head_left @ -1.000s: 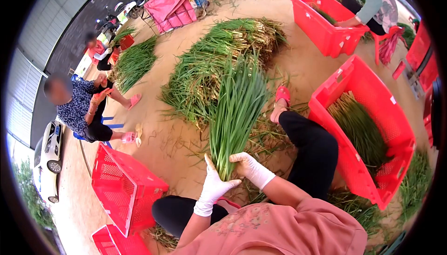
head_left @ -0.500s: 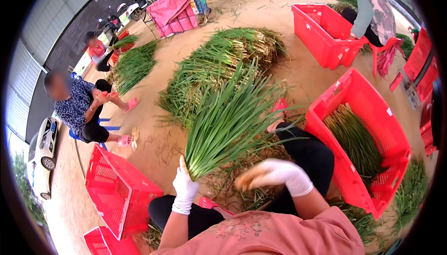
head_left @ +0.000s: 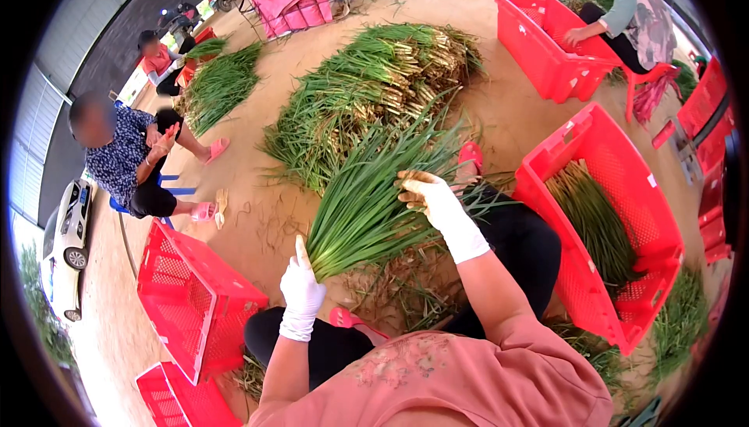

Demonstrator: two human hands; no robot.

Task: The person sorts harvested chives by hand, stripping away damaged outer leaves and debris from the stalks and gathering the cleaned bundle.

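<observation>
My left hand (head_left: 303, 283), in a white glove, is closed around the base of a bunch of garlic chives (head_left: 367, 209). Their long green leaves fan out away from me, up and to the right. My right hand (head_left: 425, 191), in a white glove stained brown at the fingers, is at the right side of the leaves. Its fingers are bent and slightly apart, and no separate thing shows in them. Beyond the bunch lies a large heap of chives (head_left: 382, 92), its pale ends toward the right.
At my right, a red crate (head_left: 647, 216) holds chives (head_left: 589, 216) laid lengthwise. Red crates (head_left: 183, 294) stand at my left. Loose leaf scraps (head_left: 406, 294) litter the ground between my legs. Seated people (head_left: 129, 162) work left and right, near another red crate (head_left: 546, 45).
My right hand has moved up from near the chives' base to the right side of their leaves. The bunch is tilted lower toward the right. My left hand keeps its hold.
</observation>
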